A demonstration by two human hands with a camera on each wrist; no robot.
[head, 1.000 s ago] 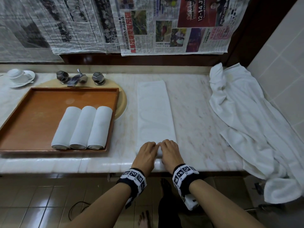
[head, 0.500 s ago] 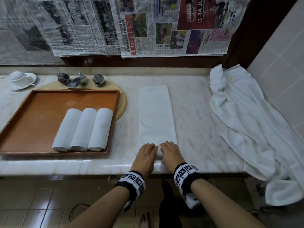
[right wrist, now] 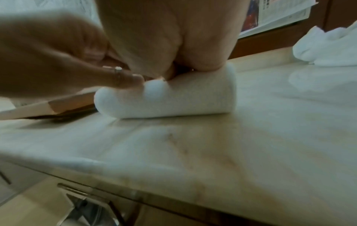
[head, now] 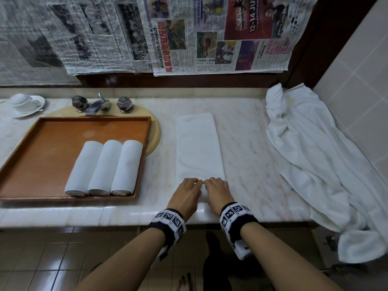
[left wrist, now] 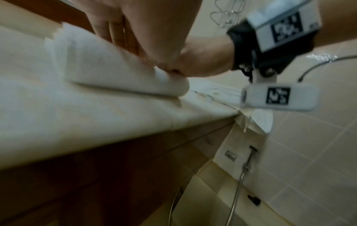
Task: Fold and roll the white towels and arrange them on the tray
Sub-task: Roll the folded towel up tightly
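A white towel point(head: 198, 143) folded into a long strip lies on the marble counter, right of the tray. Its near end is rolled into a short, thick roll point(right wrist: 173, 97), also seen from the left wrist point(left wrist: 115, 73). My left hand point(head: 188, 190) and right hand point(head: 217, 189) sit side by side on that roll, fingers curled over its top. The wooden tray point(head: 42, 143) at the left holds three rolled white towels point(head: 105, 166) lying side by side by its near right corner.
A large heap of loose white cloth point(head: 315, 154) covers the counter's right end and hangs over the edge. A tap point(head: 100, 103) and a cup on a saucer point(head: 23, 103) stand behind the tray. Newspaper sheets hang on the back wall.
Both hands have pushed the roll a little away from me, so the flat part of the strip is shorter. The camera has tilted slightly.
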